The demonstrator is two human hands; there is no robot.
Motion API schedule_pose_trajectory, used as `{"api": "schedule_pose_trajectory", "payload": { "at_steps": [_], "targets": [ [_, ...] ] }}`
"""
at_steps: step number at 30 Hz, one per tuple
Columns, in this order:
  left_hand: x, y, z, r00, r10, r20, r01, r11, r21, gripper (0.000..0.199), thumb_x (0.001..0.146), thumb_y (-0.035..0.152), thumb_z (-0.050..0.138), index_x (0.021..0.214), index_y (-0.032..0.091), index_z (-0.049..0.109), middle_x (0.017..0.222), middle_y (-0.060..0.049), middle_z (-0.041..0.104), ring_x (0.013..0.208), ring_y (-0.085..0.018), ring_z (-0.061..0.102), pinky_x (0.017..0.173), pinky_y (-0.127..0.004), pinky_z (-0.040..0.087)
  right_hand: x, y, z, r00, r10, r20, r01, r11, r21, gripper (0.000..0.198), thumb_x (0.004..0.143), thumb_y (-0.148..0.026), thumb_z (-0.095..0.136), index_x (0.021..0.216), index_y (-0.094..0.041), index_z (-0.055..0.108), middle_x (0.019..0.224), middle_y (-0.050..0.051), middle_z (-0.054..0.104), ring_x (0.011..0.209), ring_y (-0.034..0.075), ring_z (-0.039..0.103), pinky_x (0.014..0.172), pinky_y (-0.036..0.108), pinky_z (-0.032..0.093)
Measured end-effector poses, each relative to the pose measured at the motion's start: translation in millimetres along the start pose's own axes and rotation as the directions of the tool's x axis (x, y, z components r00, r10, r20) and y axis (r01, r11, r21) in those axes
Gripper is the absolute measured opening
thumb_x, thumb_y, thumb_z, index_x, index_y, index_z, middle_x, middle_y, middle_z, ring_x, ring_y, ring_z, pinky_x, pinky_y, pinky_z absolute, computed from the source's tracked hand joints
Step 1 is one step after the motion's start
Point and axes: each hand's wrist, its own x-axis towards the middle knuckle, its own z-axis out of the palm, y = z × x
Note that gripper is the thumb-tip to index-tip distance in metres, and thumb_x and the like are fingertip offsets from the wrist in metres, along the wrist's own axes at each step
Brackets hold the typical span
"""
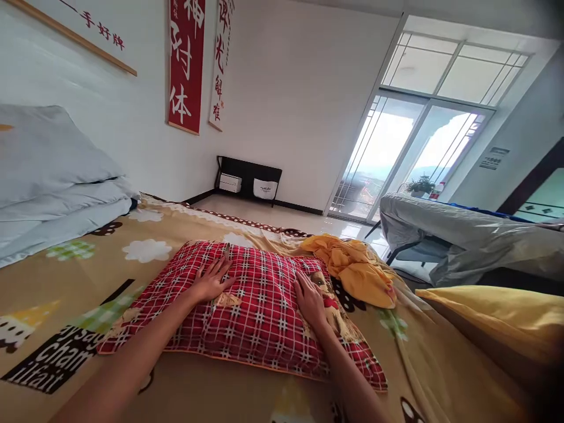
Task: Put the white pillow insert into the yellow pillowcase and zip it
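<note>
Red plaid pillow: one, flat on tan blanket, between six and seven o'clock in the view. Left hand, on its ten o'clock part: fingers extended, spread, laid on the fabric, grasping nothing. Right hand, toward its three o'clock side: fingers straight, nearly together, likewise resting, grasping nothing. From the pillow: orange cloth, between two and three, just beside; yellow cushion, three, apart; grey bedding, ten; black rack, twelve.

Left grip and right grip lie flat, palm-down.
</note>
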Motion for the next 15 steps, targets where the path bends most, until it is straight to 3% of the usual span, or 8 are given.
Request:
{"api": "schedule_pose_trajectory", "payload": {
  "at_steps": [4, 7, 9, 11, 13, 15],
  "targets": [
    [-26, -1, -9, 0.992, 0.114, -0.063, -0.112, 0.993, 0.032, 0.071, 0.092, 0.066, 0.018, 0.153, 0.03, 0.009, 0.159, -0.001, 0.001, 0.147, -0.028, 0.006, 0.117, -0.052, 0.006, -53, 47, -9, 0.995, 0.023, -0.096, -0.026, 0.999, -0.031, 0.064, 0.094, -0.056, 0.022, 0.145, -0.022, 0.041, 0.148, 0.003, 0.04, 0.139, 0.021, 0.034, 0.116, 0.042, 0.024],
    [-59, -29, -15, 0.982, 0.158, -0.103, -0.152, 0.987, 0.057, 0.069, 0.092, 0.065, 0.019, 0.153, 0.031, 0.014, 0.159, -0.001, 0.01, 0.146, -0.026, 0.013, 0.117, -0.048, 0.014, -107, 115, -20, 0.997, 0.076, 0.0, -0.076, 0.997, 0.028, 0.068, 0.092, -0.058, 0.019, 0.139, -0.021, 0.049, 0.142, 0.005, 0.049, 0.131, 0.022, 0.046, 0.113, 0.04, 0.034],
    [-85, -68, -11, 0.987, 0.076, -0.143, -0.073, 0.997, 0.023, 0.072, 0.09, 0.067, 0.021, 0.152, 0.03, 0.021, 0.158, -0.002, 0.02, 0.144, -0.026, 0.023, 0.114, -0.044, 0.024, -146, 159, -33, 0.993, 0.101, 0.059, -0.104, 0.994, 0.035, 0.069, 0.086, -0.064, 0.028, 0.132, -0.022, 0.057, 0.139, 0.005, 0.052, 0.132, 0.025, 0.045, 0.113, 0.041, 0.033],
    [-108, -114, -1, 0.972, -0.075, -0.221, 0.063, 0.996, -0.059, 0.077, 0.087, 0.067, 0.021, 0.147, 0.02, 0.035, 0.15, -0.009, 0.039, 0.136, -0.028, 0.038, 0.109, -0.041, 0.034, -177, 191, -49, 0.979, 0.197, 0.048, -0.2, 0.977, 0.078, 0.071, 0.079, -0.069, 0.038, 0.128, -0.023, 0.06, 0.138, 0.004, 0.053, 0.131, 0.026, 0.046, 0.112, 0.039, 0.036],
    [-125, -154, 11, 0.945, -0.267, -0.191, 0.246, 0.961, -0.127, 0.08, 0.084, 0.069, 0.02, 0.122, 0.012, 0.061, 0.119, -0.016, 0.065, 0.114, -0.032, 0.058, 0.097, -0.042, 0.044, -191, 204, -66, 0.94, 0.34, 0.029, -0.341, 0.929, 0.144, 0.071, 0.075, -0.072, 0.04, 0.117, -0.022, 0.067, 0.127, 0.007, 0.062, 0.121, 0.027, 0.055, 0.103, 0.035, 0.045],
    [-134, -174, 17, 0.921, -0.369, -0.123, 0.345, 0.921, -0.179, 0.073, 0.082, 0.069, 0.021, 0.092, 0.014, 0.069, 0.093, -0.015, 0.071, 0.094, -0.032, 0.065, 0.086, -0.04, 0.049, -186, 195, -78, 0.905, 0.423, 0.03, -0.42, 0.884, 0.203, 0.069, 0.073, -0.072, 0.039, 0.105, -0.021, 0.071, 0.116, 0.009, 0.068, 0.113, 0.028, 0.061, 0.095, 0.032, 0.05]
  ]
}}
